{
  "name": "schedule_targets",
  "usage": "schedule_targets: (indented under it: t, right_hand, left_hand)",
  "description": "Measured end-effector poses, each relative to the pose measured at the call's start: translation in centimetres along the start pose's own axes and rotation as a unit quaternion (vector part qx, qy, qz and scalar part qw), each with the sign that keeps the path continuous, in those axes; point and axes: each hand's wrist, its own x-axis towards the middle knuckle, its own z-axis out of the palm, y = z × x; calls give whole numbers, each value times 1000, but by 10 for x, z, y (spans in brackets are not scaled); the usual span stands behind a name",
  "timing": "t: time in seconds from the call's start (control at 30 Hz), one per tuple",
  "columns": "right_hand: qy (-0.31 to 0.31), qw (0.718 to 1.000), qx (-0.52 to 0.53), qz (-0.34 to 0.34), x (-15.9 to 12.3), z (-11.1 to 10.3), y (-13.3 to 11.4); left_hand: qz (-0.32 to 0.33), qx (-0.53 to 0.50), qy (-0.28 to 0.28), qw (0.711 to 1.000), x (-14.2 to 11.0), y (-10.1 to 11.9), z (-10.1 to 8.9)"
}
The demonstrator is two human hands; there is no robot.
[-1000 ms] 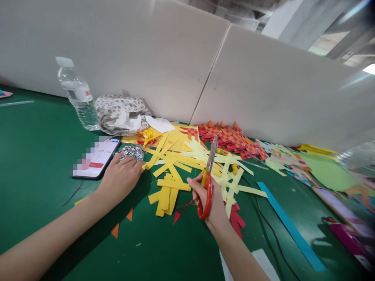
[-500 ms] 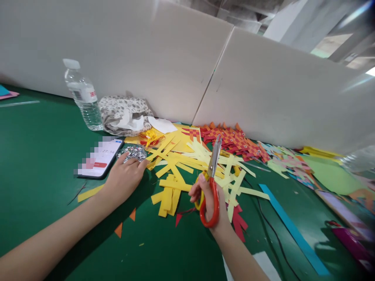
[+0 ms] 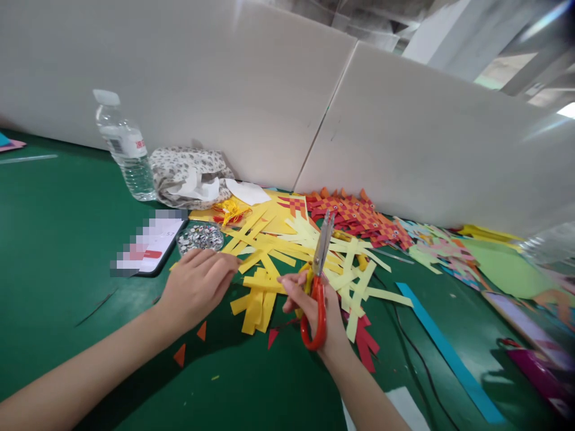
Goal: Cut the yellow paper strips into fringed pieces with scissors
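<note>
My left hand (image 3: pixel 200 284) is closed just in front of a clear dish of googly eyes (image 3: pixel 200 236). Its fingers are pinched around a yellow paper strip (image 3: pixel 173 267), mostly hidden behind the hand. My right hand (image 3: pixel 309 305) grips scissors (image 3: pixel 321 251) with one red and one yellow handle loop. Their blades are nearly together and point up and away. Between and beyond the hands lie crossed yellow paper strips (image 3: pixel 258 299) and pale yellow strips (image 3: pixel 359 296). Small orange paper triangles (image 3: pixel 180 355) rest below my left forearm.
A phone (image 3: pixel 155 248), water bottle (image 3: pixel 128 152) and patterned cloth bundle (image 3: pixel 193 173) stand at the left. Woven red-orange paper fish (image 3: pixel 354 215) are heaped along the partition (image 3: pixel 251 102). At the right lie a blue strip (image 3: pixel 449 353) and a dark cable (image 3: pixel 415 347).
My left hand has moved from the googly-eye dish slightly right and nearer, and the yellow strip beside my forearm is now in it. The scissors have shifted slightly left.
</note>
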Motion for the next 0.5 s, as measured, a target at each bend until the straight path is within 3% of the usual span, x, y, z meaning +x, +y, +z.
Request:
schedule_targets:
  t: [0.1, 0.23, 0.4, 0.5]
  right_hand:
    - [-44, 999, 16, -6, 0, 1, 3]
    - [-91, 995, 42, -15, -3, 3, 10]
    - [-58, 996, 61, 3, -4, 3, 11]
    - [-64, 991, 118, 22, -3, 1, 8]
  left_hand:
    - [-53, -118, -39, 991, -7, 15, 3]
    - [-126, -253, -130, 950, -12, 28, 6]
    - [-188, -359, -172, 898, -8, 29, 4]
    - [-198, -371, -182, 889, -5, 26, 5]
